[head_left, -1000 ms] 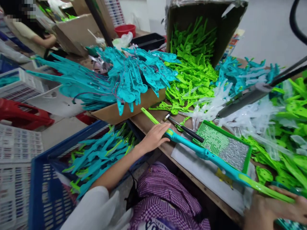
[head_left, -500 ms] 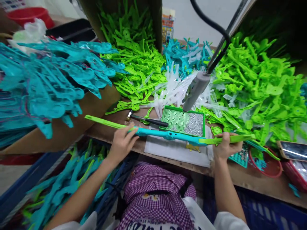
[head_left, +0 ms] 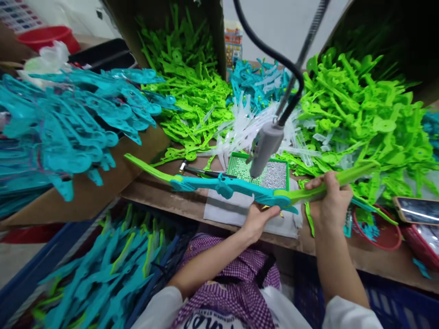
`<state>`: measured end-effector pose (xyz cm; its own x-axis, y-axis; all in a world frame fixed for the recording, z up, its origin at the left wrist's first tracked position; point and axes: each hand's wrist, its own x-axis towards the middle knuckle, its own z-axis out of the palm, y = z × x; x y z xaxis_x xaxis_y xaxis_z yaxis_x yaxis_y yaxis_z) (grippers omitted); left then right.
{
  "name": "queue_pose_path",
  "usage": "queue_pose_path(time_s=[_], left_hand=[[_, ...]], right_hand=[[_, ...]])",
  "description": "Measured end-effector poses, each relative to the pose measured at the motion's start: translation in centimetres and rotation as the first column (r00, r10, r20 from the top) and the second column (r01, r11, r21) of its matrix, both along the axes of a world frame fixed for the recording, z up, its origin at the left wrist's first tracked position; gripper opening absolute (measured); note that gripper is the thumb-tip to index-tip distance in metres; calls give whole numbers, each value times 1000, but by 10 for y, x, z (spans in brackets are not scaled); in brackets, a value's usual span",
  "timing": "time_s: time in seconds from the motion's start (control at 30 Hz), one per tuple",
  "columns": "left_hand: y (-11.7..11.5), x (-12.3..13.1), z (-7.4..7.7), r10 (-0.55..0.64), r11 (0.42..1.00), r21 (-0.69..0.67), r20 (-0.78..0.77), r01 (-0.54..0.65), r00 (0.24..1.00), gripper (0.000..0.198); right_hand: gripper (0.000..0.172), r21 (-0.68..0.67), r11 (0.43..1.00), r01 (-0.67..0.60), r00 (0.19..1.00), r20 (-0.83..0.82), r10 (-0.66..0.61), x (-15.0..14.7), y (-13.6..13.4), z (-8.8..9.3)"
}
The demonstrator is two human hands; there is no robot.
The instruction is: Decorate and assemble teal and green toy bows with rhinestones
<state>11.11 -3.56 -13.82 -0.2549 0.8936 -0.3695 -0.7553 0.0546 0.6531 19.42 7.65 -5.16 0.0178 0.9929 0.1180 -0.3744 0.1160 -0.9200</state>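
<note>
A long plastic piece (head_left: 206,183), with a turquoise middle and a lime-green arm at each end, is held up slantwise over the bench edge. My right hand (head_left: 331,201) is wrapped round its right green arm. With thumb and fingers, my left hand (head_left: 259,221) grips the turquoise part close to the right joint. Just behind the piece hangs a grey powered screwdriver (head_left: 266,148) on a cable, its tip above a green tray (head_left: 287,171) of small silver metal parts. A hammer (head_left: 202,171) lies beside the tray, its handle partly hidden by the piece.
Lime-green parts (head_left: 360,114) are heaped at right and back, with clear strips (head_left: 247,123) between them. Turquoise pieces (head_left: 78,123) are stacked at left. Below left, a blue crate (head_left: 41,260) holds similar pieces. A red bowl (head_left: 379,242) and a phone (head_left: 416,210) are at right.
My left hand has let go of the left joint and moved right to grip near the right joint. The piece has turned and tilted, its right arm higher. The screwdriver appears further left and lower.
</note>
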Motion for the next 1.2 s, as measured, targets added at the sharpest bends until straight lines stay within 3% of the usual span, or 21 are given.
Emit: queue_pose_path(time_s=[0.17, 0.43, 0.63, 0.8, 0.9, 1.0, 1.07, 1.13, 1.17, 1.2], left_hand=[[10, 1, 2, -38, 999, -30, -20, 37, 999, 47], [13, -4, 9, -41, 999, -27, -136, 38, 990, 39], [3, -1, 18, -19, 996, -86, -81, 12, 997, 38], [12, -7, 4, -53, 997, -67, -75, 48, 996, 38], [15, -20, -8, -53, 993, -107, -60, 46, 997, 41], [-10, -34, -16, -184, 973, -164, -106, 166, 977, 42], [-45, -44, -15, -321, 940, -197, -232, 279, 918, 41], [-85, -57, -7, -376, 926, -218, -506, 307, 776, 35], [-102, -66, -1, -312, 949, -198, -695, 245, 648, 25], [-116, -77, 6, -191, 979, -136, -867, 149, 461, 21]], right_hand=[[40, -80, 997, 17, 999, -34, -20, 3, 10, -6], [33, -76, 996, -39, 999, -17, 37, 7, 9, 0], [24, -36, 991, 132, 988, -82, -134, 1, -4, -2], [14, 91, 974, 209, 976, -78, -202, 4, -10, -26], [13, 33, 990, 135, 991, 9, -136, 11, -11, -49], [14, -45, 991, 125, 992, 25, -124, 19, -15, -70], [13, -66, 988, 138, 990, 14, -137, 24, -21, -79], [13, -83, 988, 133, 991, 6, -133, 29, -27, -85], [13, -89, 988, 127, 992, 1, -127, 31, -29, -88], [14, -93, 988, 125, 992, -6, -126, 32, -32, -91]])
